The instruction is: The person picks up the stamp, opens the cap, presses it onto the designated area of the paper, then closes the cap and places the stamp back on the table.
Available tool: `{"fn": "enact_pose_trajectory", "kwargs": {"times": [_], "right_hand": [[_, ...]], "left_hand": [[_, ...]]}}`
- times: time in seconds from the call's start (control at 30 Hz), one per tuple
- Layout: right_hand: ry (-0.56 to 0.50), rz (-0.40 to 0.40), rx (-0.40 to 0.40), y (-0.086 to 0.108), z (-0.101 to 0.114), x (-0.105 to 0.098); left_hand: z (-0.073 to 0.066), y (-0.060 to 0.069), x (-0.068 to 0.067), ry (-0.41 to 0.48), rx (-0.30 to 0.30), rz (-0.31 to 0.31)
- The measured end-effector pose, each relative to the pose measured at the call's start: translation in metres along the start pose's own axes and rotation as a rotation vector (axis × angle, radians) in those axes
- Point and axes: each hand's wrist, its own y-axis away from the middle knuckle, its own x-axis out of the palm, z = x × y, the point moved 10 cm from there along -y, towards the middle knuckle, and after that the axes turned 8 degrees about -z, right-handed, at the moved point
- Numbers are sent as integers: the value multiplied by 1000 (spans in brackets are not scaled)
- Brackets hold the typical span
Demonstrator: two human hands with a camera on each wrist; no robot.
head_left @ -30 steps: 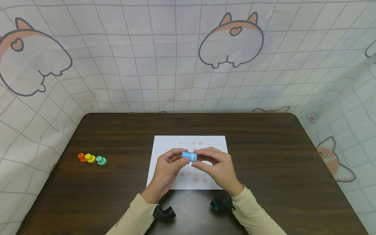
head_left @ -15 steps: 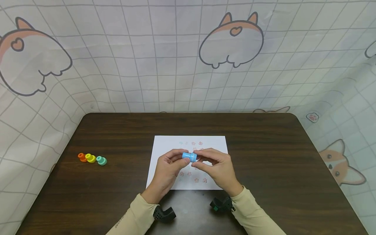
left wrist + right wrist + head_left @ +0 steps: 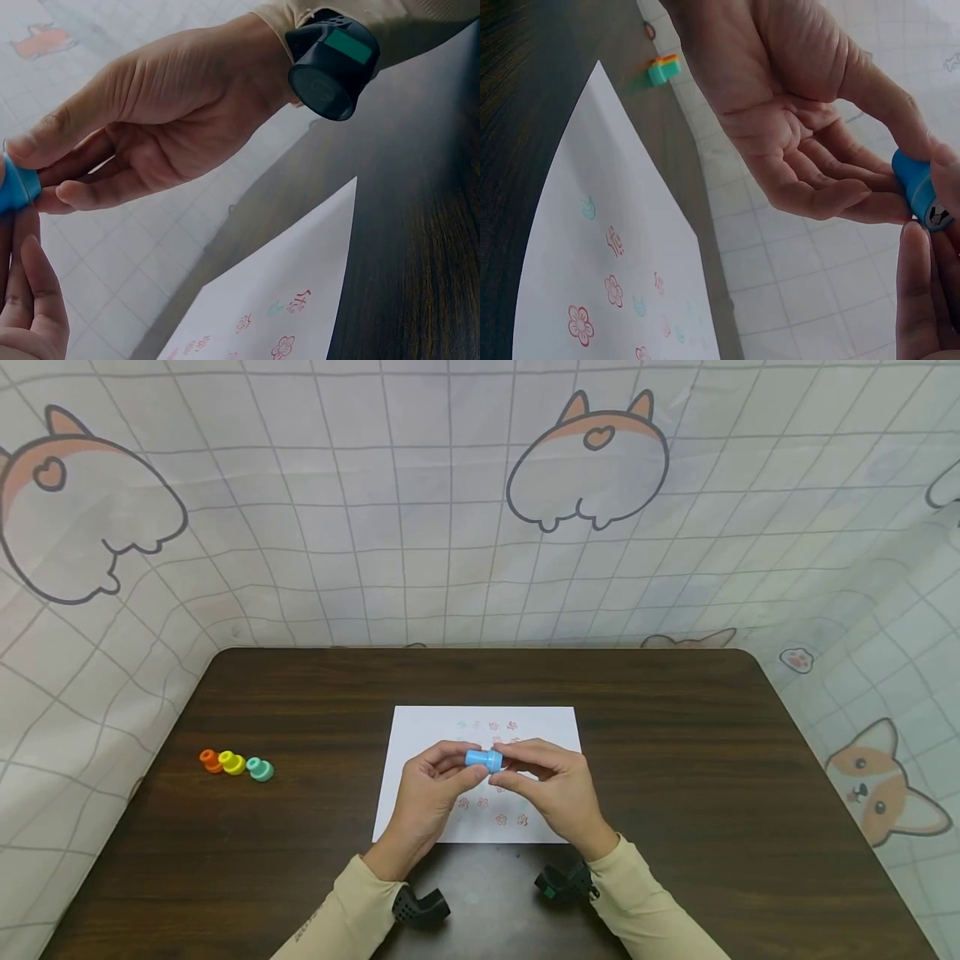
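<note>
Just above a sheet of white paper [image 3: 408, 735], both hands hold a small blue toy stamp [image 3: 483, 761] lying sideways. My left hand [image 3: 427, 789] pinches its narrower end between thumb and fingers. The wider end is pinched by my right hand [image 3: 555, 785]. In the right wrist view the stamp [image 3: 913, 174] has a small black-and-white picture on its end, partly covered by a thumb. Only part of the stamp [image 3: 19, 187] enters the left wrist view. Red and pale green prints of flowers, characters and faces mark the paper, some hidden under the hands.
To the left on the dark wooden table [image 3: 315, 877] an orange stamp [image 3: 211, 762], a yellow stamp [image 3: 232, 763] and a teal stamp [image 3: 260, 769] stand close together. A white grid-patterned cloth [image 3: 420, 527] with cartoon dogs hangs around the table's back and sides.
A pale band across the blue stamp, visible one second ago, no longer shows; its two parts now sit closer together. Both hands have stayed almost in place.
</note>
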Motion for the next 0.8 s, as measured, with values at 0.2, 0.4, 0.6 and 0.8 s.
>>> {"fn": "enact_pose_trajectory", "kwargs": {"times": [0.2,0.4,0.6,0.8], "right_hand": [[-2,-1,43,0,-4,-3],[-39,18,84,0,-9,1],[-37,20,111,-1,-11,0],[33,-29,148,-4,-12,-14]], "left_hand": [[0,1,1,6,5,-22],[-2,3,-1,17,18,-16],[-10,4,-11,-50,55,-34],[-17,2,-38,-179,76,-101]]}}
